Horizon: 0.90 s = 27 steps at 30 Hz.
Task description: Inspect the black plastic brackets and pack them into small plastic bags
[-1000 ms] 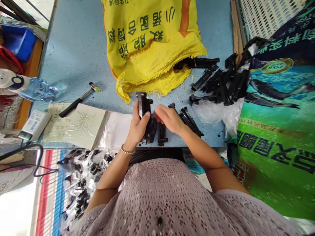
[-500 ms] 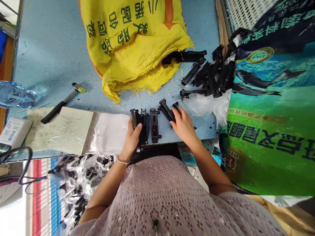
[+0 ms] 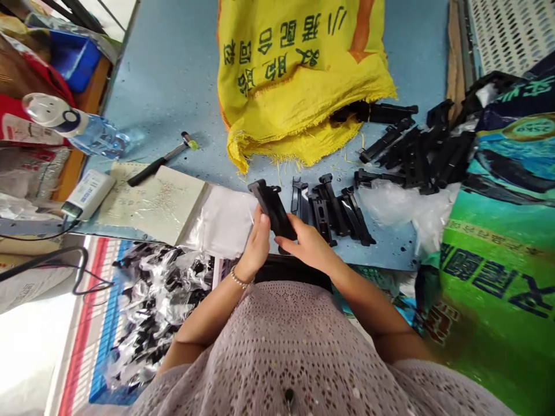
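Note:
Between my two hands is a long black plastic part point(image 3: 274, 207), tilted and lifted just over the table's front edge. My left hand point(image 3: 258, 241), a beaded bracelet at its wrist, is closed on the part's left side. From the right, my right hand point(image 3: 309, 245) grips its lower end with thumb and fingers. Right beside it, several similar black parts point(image 3: 333, 205) lie in a rough row on the blue table. Whether the held piece is one part or two pressed together, I cannot tell.
A yellow woven sack point(image 3: 303, 86) lies behind, black parts at its mouth. More black parts point(image 3: 416, 150) are heaped near a green sack point(image 3: 498, 260). Clear plastic bags point(image 3: 223, 219), a notepad point(image 3: 151, 202), a hammer point(image 3: 162, 159) and a bottle point(image 3: 93, 133) are leftward. Below stands a crate point(image 3: 97, 346) of bagged parts.
My right hand has let go of the parts at right and joined my left hand on the held part, which is now raised and tilted. The view has swung left.

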### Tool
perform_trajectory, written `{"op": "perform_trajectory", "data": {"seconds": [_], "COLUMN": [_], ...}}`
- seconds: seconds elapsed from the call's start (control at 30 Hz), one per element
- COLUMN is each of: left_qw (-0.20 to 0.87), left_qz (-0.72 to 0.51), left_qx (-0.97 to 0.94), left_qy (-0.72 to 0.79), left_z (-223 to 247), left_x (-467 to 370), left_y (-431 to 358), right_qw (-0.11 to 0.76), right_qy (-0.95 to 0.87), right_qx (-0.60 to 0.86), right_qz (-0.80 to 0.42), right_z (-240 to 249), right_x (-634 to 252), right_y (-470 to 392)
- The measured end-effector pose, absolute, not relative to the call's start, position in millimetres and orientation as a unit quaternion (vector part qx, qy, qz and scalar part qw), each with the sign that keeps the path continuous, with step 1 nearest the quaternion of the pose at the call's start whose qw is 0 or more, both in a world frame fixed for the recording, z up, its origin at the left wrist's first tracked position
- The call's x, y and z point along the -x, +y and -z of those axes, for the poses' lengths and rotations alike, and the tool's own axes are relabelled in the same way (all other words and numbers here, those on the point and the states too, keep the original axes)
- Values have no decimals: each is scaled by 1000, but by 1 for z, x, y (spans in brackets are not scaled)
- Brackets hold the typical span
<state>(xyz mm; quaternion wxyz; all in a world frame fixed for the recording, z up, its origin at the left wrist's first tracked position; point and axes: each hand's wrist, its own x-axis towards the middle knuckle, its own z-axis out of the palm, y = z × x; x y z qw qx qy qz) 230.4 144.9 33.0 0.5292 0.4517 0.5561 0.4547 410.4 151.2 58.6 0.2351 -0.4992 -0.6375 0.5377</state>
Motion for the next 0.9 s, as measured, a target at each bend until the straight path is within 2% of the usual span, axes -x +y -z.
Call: {"op": "perform_trajectory", "data": {"seconds": [0.13,0.2,0.3,0.43,0.53,0.63,0.7,0.8,0.9], "left_qw": [288,224,283,412,429,395,332,192,141], "left_qz": [-326,-245,-232,-337,-386,-410,-412,-329,-252], "left_qx": [-622,-658,-654,-519,-494,-537,-576,-675,-729], "left_qy": [651,676,662,669,650,622,623,632,620], "left_z": [-26,-19,-12,-12,-14,-18,-23,-33,-38], "left_x": [-173,-148,-122,-108,-108,-108,-104,-94,-91], "left_y": [135,135,142,151,151,147,143,139,139], "right_qw": [328,368,383,320,279,269,281,291,307], "right_qy": [-465,-397,-340,-278,-240,-223,-217,-238,-305], "right_qx": [450,423,393,341,292,274,300,351,372], "right_qz": [-688,-727,-764,-839,-883,-896,-885,-858,-821], "right_z": [-39,-35,-34,-34,-32,-25,-18,-10,-13], "right_x": [-403,-403,-397,-381,-360,-333,-321,-319,-331], "right_y": [163,166,166,162,162,168,172,174,166]}}
